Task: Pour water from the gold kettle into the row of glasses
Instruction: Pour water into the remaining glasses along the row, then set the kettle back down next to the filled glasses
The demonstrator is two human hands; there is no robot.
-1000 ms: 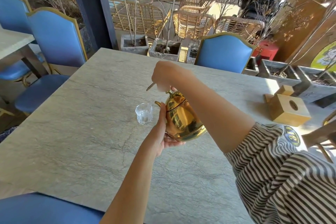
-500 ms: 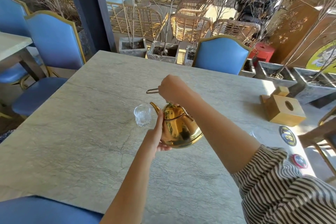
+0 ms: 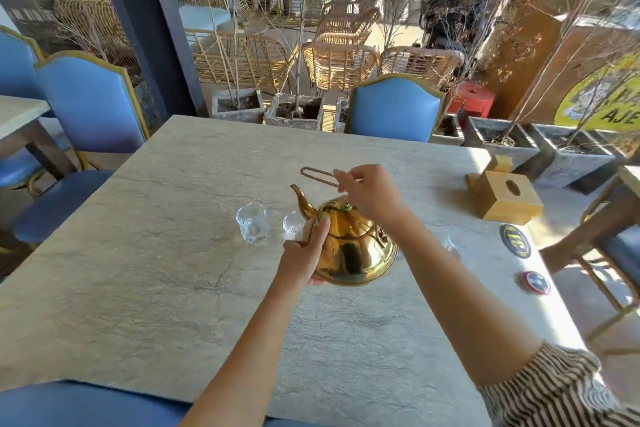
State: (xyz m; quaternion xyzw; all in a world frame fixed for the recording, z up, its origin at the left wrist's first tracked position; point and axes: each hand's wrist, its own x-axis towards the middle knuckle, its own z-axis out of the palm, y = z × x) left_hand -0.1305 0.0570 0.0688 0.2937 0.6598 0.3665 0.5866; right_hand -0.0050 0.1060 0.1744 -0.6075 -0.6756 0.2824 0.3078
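Observation:
A shiny gold kettle [image 3: 356, 246] hangs above the grey stone table [image 3: 138, 270], nearly upright, its spout pointing up and to the left. My right hand [image 3: 370, 194] grips its thin wire handle from above. My left hand [image 3: 306, 260] presses against the kettle's left side and underside. A clear glass [image 3: 252, 222] stands on the table left of the spout. A second glass [image 3: 293, 226] stands right beside it, partly behind my left hand. Another glass [image 3: 452, 246] shows faintly past my right forearm.
A wooden tissue box [image 3: 505, 196] sits at the table's right side, with two round coasters [image 3: 515, 241] [image 3: 535, 282] nearer the right edge. Blue chairs [image 3: 394, 107] stand around the table, and concrete planters [image 3: 294, 111] line its far side.
The kettle has tipped back from a leftward pour toward upright and moved right. A second glass is now uncovered beside the first. The view has shifted.

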